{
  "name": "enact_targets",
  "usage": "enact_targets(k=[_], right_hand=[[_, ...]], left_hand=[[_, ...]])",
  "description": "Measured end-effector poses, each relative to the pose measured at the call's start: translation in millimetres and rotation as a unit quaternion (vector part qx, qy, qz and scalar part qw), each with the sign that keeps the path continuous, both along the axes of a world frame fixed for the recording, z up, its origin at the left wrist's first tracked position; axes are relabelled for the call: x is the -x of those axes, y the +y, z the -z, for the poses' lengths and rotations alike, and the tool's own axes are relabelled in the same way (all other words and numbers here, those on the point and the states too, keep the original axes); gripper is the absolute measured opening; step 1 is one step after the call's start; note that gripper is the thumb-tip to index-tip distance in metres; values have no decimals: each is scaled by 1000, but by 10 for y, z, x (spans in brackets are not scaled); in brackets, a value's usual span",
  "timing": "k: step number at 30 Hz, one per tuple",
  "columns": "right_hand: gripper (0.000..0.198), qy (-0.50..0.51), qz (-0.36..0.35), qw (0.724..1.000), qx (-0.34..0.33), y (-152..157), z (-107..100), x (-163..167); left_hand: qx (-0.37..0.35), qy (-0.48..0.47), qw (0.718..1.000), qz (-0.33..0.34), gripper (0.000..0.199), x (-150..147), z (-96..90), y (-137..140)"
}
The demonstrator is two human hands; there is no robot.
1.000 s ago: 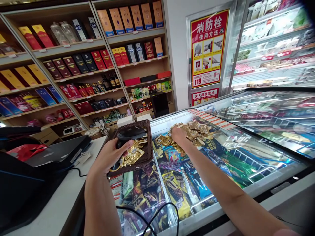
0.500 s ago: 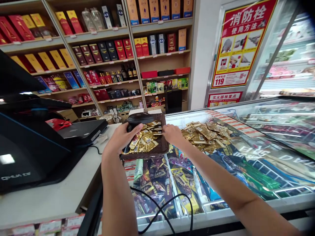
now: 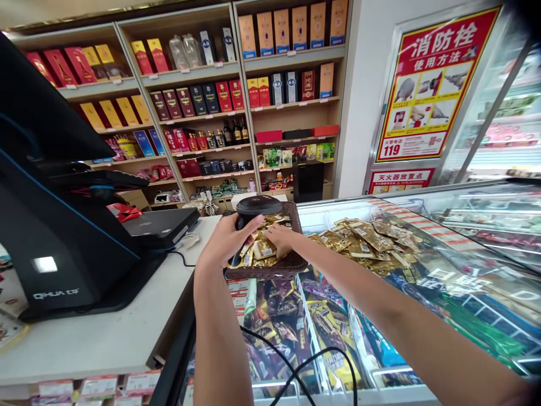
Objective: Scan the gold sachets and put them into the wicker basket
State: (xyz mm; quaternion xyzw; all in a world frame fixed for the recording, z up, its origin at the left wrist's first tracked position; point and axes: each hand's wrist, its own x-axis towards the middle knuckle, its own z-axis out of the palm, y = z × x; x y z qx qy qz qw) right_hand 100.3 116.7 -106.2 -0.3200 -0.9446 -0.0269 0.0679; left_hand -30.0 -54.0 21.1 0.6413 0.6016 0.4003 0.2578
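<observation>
Many gold packets (image 3: 262,248) are held in a basket (image 3: 298,223), other packets (image 3: 367,239) piled on a freezer (image 3: 327,211). A scanner (image 3: 257,206) is grasped by the fingers of the left hand (image 3: 223,239); the right hand (image 3: 283,239) is placed inside the basket, its grip unclear.

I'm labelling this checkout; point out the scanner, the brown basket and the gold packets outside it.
Scanner (image 3: 258,205), head view: black top.
Brown basket (image 3: 270,273), head view: front wall.
Gold packets (image 3: 371,240), head view: pile's middle.

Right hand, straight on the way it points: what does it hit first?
Probably the gold packets in the basket, right at its fingers; the scanner seems to lie beyond, though depth is unclear.
</observation>
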Motion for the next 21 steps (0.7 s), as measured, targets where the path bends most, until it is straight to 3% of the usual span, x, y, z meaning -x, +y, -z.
enact_targets(k=[3,7,9,12,14,17,21], right_hand=[[72,94,0,993,71,-101,-104,-165],[59,251,97,957,112,-300,-235,-486],[44,324,144,919,173,-425,-295,-721],[27,412,188,840,299,-608,-414,-1130],[18,434,208,811,333,-692,-518,-1388],[12,438,233,803,330,-738,-675,-1689],[20,451,254,798,309,-725,-797,-1925]], left_hand=[[-7,-5,1000,4,50,-32,-4,0],[-4,0,1000,8,49,-67,-15,11],[2,9,1000,13,50,-71,-8,31],[5,27,999,22,49,-80,21,80],[5,40,999,31,49,-116,45,118],[17,55,997,57,48,-236,63,163],[41,73,992,90,47,-445,56,194]])
